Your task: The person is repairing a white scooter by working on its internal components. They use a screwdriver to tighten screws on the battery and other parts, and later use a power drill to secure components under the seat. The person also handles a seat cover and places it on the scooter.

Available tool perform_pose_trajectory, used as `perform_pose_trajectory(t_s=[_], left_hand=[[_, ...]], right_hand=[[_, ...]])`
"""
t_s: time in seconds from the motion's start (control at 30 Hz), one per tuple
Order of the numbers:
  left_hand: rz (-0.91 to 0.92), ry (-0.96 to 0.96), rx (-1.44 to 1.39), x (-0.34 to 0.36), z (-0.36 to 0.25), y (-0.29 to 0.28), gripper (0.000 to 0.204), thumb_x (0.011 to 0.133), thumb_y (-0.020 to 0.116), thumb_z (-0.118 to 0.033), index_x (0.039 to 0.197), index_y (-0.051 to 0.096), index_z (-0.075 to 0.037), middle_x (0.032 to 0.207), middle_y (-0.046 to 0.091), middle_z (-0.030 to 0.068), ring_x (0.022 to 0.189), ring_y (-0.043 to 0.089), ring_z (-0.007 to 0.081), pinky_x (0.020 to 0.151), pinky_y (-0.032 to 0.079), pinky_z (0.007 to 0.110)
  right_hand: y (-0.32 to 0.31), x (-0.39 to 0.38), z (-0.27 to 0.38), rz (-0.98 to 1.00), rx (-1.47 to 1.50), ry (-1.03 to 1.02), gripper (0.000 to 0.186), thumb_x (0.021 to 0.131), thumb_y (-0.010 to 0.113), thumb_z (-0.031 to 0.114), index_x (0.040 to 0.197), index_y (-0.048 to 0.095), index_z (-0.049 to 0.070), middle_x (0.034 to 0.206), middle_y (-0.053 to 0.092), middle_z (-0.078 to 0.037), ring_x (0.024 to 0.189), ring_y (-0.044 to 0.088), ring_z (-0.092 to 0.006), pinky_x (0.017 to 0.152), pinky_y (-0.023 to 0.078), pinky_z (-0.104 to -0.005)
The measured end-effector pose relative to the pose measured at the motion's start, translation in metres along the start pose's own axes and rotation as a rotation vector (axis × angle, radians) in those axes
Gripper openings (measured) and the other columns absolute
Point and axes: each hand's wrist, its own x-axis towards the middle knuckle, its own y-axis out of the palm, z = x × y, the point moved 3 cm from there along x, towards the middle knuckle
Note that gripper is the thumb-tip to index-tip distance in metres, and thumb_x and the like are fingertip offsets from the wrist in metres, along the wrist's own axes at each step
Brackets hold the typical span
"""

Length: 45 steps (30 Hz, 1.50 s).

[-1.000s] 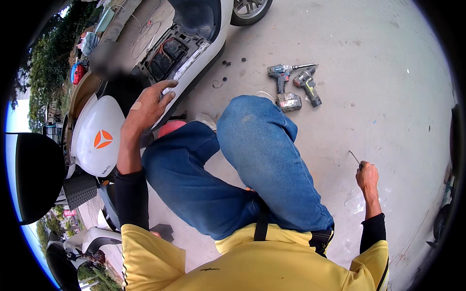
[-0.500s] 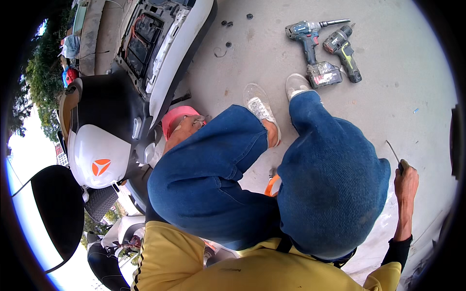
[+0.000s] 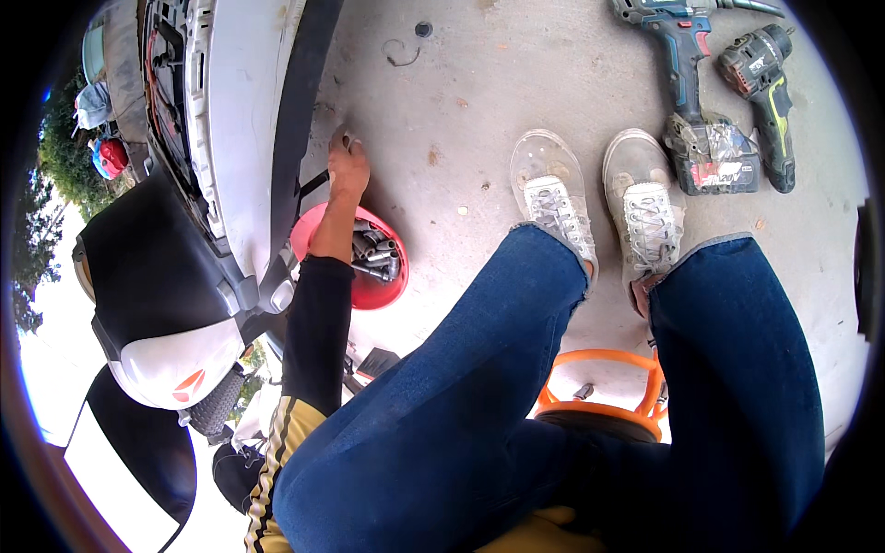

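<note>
My left hand is stretched out past the red bucket, close beside the lower edge of the scooter. Its fingers are curled together near a small dark shape; whatever they grip is too small to name. Under my left wrist, several metal sockets lie inside the bucket. A black stand-like bar sticks out from the scooter next to the hand. My right hand is out of sight.
An impact wrench and a cordless drill lie on the concrete at the far right, past my shoes. A round dark cap and a thin wire loop are on the floor. Beneath me is an orange-framed stool.
My left hand has moved from over the bucket to beyond it, beside the scooter. The right hand, which held a thin-shafted tool, has left the view. My knees have parted and the view has shifted.
</note>
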Motion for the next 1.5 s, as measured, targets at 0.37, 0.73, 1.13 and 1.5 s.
perform_pose_trajectory(t_s=[0.37, 0.73, 1.13, 1.5], left_hand=[[-0.351, -0.228, 0.117, 0.074, 0.013, 0.004, 0.048, 0.095, 0.048, -0.006, 0.142, 0.056, 0.002, 0.15, 0.05, 0.0253, 0.135, 0.054, 0.0386, 0.112, 0.046, 0.045], [-0.401, 0.202, -0.17, 0.026, -0.024, 0.03, 0.04, 0.092, 0.061, -0.008, 0.131, 0.065, 0.003, 0.141, 0.058, 0.0212, 0.132, 0.056, 0.0366, 0.105, 0.051, 0.046], [-0.233, 0.314, -0.08, 0.066, -0.048, 0.022, 0.05, 0.09, 0.043, 0.003, 0.137, 0.057, 0.01, 0.149, 0.054, 0.0267, 0.139, 0.051, 0.0426, 0.117, 0.042, 0.044], [-0.351, -0.009, -0.21, -0.024, -0.019, 0.019, 0.041, 0.09, 0.065, -0.01, 0.13, 0.067, 0.001, 0.125, 0.065, 0.0161, 0.109, 0.067, 0.0282, 0.093, 0.055, 0.038]], right_hand=[[0.002, -0.031, 0.022, 0.018, 0.056, 0.093, 0.036, 0.104, 0.061, 0.02, 0.135, 0.066, 0.003, 0.105, 0.073, -0.017, 0.087, 0.073, -0.0308, 0.078, 0.059, -0.0432], [0.0, -0.045, 0.034, 0.03, 0.075, 0.121, 0.036, 0.103, 0.061, 0.021, 0.134, 0.066, 0.003, 0.103, 0.073, -0.016, 0.086, 0.072, -0.0298, 0.077, 0.058, -0.0423], [0.002, -0.039, 0.035, 0.057, 0.103, 0.115, 0.037, 0.103, 0.061, 0.023, 0.133, 0.067, 0.003, 0.101, 0.073, -0.015, 0.084, 0.072, -0.0287, 0.075, 0.058, -0.0413], [0.003, -0.014, 0.037, 0.031, 0.107, 0.06, 0.037, 0.103, 0.061, 0.024, 0.133, 0.067, 0.002, 0.1, 0.072, -0.014, 0.082, 0.071, -0.0276, 0.073, 0.058, -0.0404]])
